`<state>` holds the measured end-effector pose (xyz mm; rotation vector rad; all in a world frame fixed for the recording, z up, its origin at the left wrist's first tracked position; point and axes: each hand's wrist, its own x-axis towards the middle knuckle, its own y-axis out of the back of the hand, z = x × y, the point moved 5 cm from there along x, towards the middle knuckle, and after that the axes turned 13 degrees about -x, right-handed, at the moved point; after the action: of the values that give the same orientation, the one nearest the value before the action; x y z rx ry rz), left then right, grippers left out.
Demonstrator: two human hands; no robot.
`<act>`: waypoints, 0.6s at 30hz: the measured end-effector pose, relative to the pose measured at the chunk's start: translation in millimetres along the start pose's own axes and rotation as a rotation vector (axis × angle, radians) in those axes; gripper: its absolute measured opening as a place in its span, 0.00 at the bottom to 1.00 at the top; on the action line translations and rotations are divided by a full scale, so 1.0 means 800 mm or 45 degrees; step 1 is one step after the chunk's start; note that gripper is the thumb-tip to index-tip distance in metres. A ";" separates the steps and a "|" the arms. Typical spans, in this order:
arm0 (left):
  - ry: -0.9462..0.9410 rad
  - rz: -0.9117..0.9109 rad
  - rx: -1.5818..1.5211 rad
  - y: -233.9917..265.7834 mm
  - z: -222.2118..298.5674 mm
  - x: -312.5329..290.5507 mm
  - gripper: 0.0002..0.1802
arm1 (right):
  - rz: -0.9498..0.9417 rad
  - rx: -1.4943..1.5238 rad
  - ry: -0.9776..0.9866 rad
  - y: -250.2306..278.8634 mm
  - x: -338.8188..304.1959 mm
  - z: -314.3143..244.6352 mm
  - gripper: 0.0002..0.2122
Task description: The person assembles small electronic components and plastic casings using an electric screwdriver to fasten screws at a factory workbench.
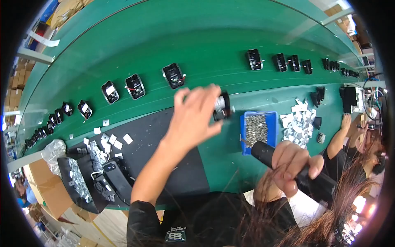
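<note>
My left hand (193,115) is raised over the bench with its fingers closed on the edge of a small black plastic housing (222,108), its hold partly blurred. In my right hand (291,166) is a black electric screwdriver (263,154), the fingers wrapped round its body. The screwdriver's thin bit reaches the near left side of a blue bin (273,123) filled with small metal screws (256,126). Whether a screw sits on the bit is too small to tell. Between the hands, the housing and the bin stand apart.
Black open housings in pale frames, such as this one (173,75), line the green belt (214,57) behind. White metal plates (298,123) are heaped right of the bin. A black mat (164,152) lies left, near loose plates and a black device (117,177). A co-worker's arm (339,133) is at right.
</note>
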<state>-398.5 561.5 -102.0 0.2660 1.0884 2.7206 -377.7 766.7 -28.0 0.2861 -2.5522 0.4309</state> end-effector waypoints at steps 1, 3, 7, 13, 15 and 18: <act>-0.005 0.044 0.122 0.002 -0.009 0.026 0.40 | 0.119 -0.059 -0.026 0.012 -0.004 -0.001 0.21; 0.013 0.084 0.348 0.008 -0.041 0.062 0.41 | 0.372 -0.180 -0.100 0.030 -0.017 0.005 0.22; 0.155 -0.038 0.611 0.021 -0.075 0.076 0.48 | 0.506 -0.419 -0.136 0.049 -0.018 0.024 0.20; 0.243 0.116 0.742 0.099 -0.081 0.028 0.47 | 0.544 -0.479 -0.187 0.058 -0.024 0.062 0.20; 0.470 0.147 0.931 0.139 -0.107 -0.008 0.48 | 0.545 -0.453 -0.199 0.051 -0.022 0.078 0.20; 0.664 0.095 0.952 0.153 -0.120 -0.028 0.50 | 0.546 -0.409 -0.207 0.051 -0.025 0.091 0.21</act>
<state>-413.9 405.5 -87.4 -0.3343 2.2497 2.3634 -406.8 780.9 -107.5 -0.3637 -2.7877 0.1461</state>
